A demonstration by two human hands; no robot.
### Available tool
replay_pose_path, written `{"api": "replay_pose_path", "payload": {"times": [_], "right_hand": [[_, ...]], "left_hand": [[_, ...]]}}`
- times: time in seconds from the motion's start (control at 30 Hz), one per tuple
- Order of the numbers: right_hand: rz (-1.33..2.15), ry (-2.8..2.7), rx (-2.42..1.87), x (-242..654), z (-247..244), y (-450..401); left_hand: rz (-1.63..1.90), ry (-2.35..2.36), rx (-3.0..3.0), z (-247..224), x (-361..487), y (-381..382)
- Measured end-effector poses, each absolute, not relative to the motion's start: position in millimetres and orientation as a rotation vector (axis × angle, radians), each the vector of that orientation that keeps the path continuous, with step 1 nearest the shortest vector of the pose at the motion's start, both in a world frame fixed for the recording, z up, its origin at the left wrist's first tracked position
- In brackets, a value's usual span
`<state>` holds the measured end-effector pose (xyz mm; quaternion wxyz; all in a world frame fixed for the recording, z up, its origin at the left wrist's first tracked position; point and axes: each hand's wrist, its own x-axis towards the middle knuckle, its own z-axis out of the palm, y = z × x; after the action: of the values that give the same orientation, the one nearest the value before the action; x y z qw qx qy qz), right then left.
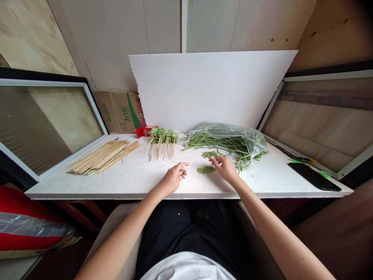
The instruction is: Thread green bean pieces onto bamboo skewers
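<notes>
My left hand (174, 176) is just above the white table (116, 186), its fingers curled round a short green bean piece (183, 170). To the right, my right hand (224, 167) hovers beside a row of cut bean pieces (206, 169); its thumb and fingers are bent close together, and anything between them is too small to make out. Behind it lies a small pile of cut pieces (210, 154). Long green beans (215, 140) spill from a clear plastic bag (256, 140). Skewered beans (163, 135) stand grouped at the back, sticks pointing forward.
Bare wooden skewers (101, 155) lie in a bundle at the left. A red packet (142, 131) and a cardboard box (119, 111) are at the back left. At the right are a black phone (314, 176) and scissors (297, 156). A white board (210, 89) stands behind.
</notes>
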<state>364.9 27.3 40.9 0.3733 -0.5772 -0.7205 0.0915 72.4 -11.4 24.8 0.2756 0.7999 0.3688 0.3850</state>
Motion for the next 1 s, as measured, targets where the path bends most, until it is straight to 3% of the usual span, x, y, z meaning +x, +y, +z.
{"api": "replay_pose_path", "payload": {"times": [0.2,0.33,0.6,1.0], "right_hand": [[0.498,-2.069,-1.033,314,60,-10],[0.36,-2.181,-0.834,297,56,-20],[0.197,-2.078,-0.85,305,52,-14],[0.392,-2.06,-0.824,295,42,-15]], "left_hand": [[1.076,0.866,2.061,27,78,-15],[1.077,0.908,2.07,32,81,-18],[1.177,1.057,2.152,29,77,-12],[1.089,1.036,2.399,40,80,-22]]}}
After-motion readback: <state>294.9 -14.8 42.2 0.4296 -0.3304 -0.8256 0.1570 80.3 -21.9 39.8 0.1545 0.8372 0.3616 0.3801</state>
